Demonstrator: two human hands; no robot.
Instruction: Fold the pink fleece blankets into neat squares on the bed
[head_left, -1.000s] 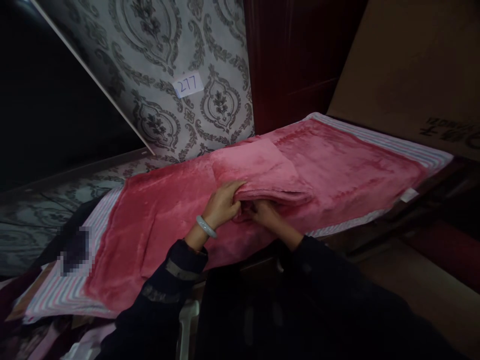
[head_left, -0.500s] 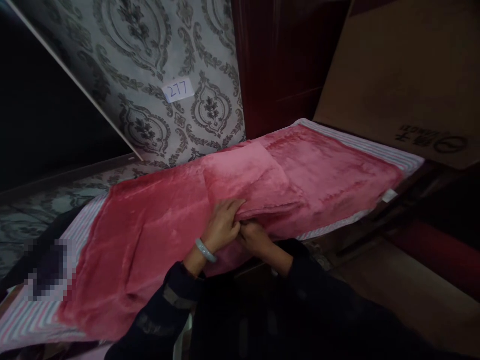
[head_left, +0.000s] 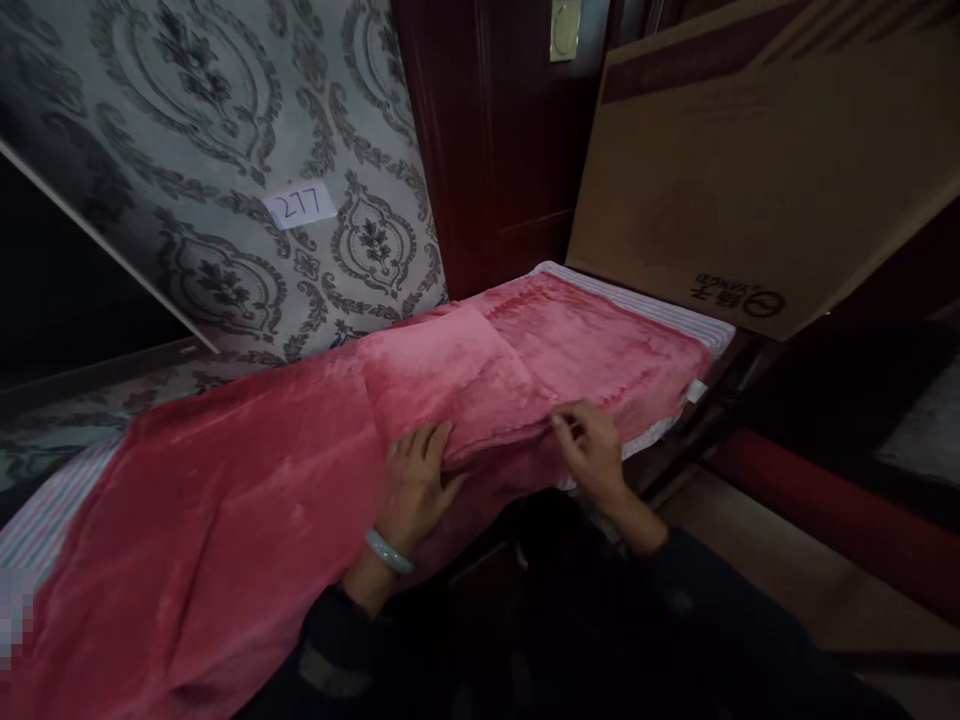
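Note:
A plush pink-red cloth (head_left: 285,480) is spread over a long narrow surface. On its middle lies a lighter pink folded piece (head_left: 450,370), its layered front edge facing me. My left hand (head_left: 416,480), with a pale bangle at the wrist, rests on the left front corner of the folded piece, fingers spread. At the right end of that same front edge is my right hand (head_left: 592,445), thumb and forefinger pinched together at the fold's corner.
Striped fabric (head_left: 637,298) shows beneath the plush cloth. A large cardboard box (head_left: 720,180) stands at the back right, beside a dark red door (head_left: 502,130). Patterned wallpaper holds a card marked 277 (head_left: 301,204). A dark panel (head_left: 67,290) is at left.
My hands, close together before, are now apart: the right has moved right along the front edge, and the left lies flatter with fingers spread. The view has turned right.

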